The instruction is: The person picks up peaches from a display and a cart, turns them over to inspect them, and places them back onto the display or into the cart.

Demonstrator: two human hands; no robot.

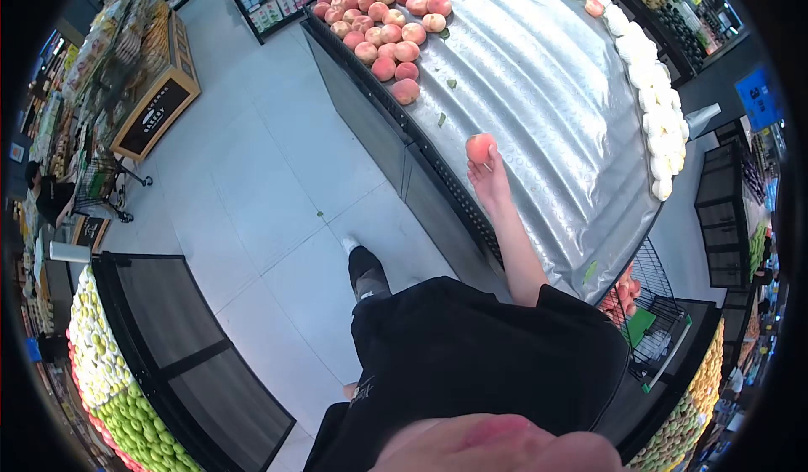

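A single peach (481,148) sits in my right hand (491,181), held above the silver ridged liner of the display stand (539,76). My fingers and thumb close around its lower side. More peaches (391,34) are heaped at the stand's far left corner, beyond my hand. Of my left hand (350,390) only a small bit of skin shows beside my black shirt, low in the view; its fingers are hidden.
White-wrapped fruit (661,118) lines the stand's right edge. A shopping cart (652,312) stands at the right, near more peaches (621,295). Green apples (143,426) fill a bin at lower left. A person (52,196) with another cart is far left.
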